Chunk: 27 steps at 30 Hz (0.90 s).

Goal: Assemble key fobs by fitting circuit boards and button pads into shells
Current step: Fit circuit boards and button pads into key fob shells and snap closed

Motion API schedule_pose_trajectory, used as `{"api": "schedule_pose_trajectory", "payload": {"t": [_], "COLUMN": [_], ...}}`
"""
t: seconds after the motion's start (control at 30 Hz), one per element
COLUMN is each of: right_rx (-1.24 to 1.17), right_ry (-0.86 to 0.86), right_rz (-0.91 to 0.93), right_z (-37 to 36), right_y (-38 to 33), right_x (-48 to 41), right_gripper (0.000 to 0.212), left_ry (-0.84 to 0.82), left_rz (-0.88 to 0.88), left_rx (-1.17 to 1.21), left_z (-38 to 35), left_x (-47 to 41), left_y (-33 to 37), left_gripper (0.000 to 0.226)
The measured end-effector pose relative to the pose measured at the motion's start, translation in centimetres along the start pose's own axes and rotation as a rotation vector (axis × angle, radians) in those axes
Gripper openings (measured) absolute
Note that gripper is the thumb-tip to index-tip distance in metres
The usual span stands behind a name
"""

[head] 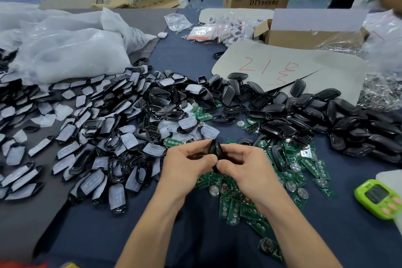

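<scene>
My left hand and my right hand meet above the table's middle and together pinch a black key fob shell, held on edge between the thumbs and curled fingers. Whatever is inside the shell is hidden. Green circuit boards with round coin cells lie scattered under and to the right of my hands. A big heap of black shell frames with white button pads spreads over the left. Closed black shell halves pile up on the right.
White plastic bags lie at the back left. A grey card marked in red and an open cardboard box stand at the back right. A green timer sits at the right edge. Another person stands at the far right.
</scene>
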State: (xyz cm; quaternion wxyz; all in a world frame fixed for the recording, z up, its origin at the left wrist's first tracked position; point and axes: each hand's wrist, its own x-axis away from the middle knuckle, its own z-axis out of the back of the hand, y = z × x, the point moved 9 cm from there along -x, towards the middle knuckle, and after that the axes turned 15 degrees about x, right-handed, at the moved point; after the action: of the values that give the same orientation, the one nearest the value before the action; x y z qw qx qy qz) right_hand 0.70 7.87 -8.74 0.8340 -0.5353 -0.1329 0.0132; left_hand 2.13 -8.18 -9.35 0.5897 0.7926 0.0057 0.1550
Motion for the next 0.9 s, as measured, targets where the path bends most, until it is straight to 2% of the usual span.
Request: {"api": "schedule_pose_trajectory", "payload": {"t": [0.13, 0.37, 0.6, 0.77, 0.9], "right_rx": [0.116, 0.377, 0.324, 0.182, 0.213], "right_ry": [0.033, 0.04, 0.056, 0.04, 0.063], "right_rz": [0.025, 0.062, 0.109, 0.177, 0.163], "right_z": [0.7, 1.2, 1.3, 1.2, 1.4], "right_y": [0.0, -1.0, -1.1, -1.4, -1.6], "right_x": [-0.1, -0.3, -0.2, -0.1, 0.3], "right_gripper": [0.036, 0.05, 0.048, 0.05, 0.051], "left_ry": [-0.129, -0.123, -0.206, -0.225, -0.204], "left_rz": [0.043, -0.09, -0.106, -0.109, -0.121], "left_rx": [0.025, -0.169, -0.138, -0.087, -0.1], "left_z": [-0.4, -0.8, -1.2, -1.3, -1.2], "left_x": [0.1, -0.1, 0.2, 0.4, 0.7], "left_y": [-0.5, 0.3, 1.6, 1.8, 1.7], "left_gripper": [0.048, 0.051, 0.043, 0.042, 0.043]}}
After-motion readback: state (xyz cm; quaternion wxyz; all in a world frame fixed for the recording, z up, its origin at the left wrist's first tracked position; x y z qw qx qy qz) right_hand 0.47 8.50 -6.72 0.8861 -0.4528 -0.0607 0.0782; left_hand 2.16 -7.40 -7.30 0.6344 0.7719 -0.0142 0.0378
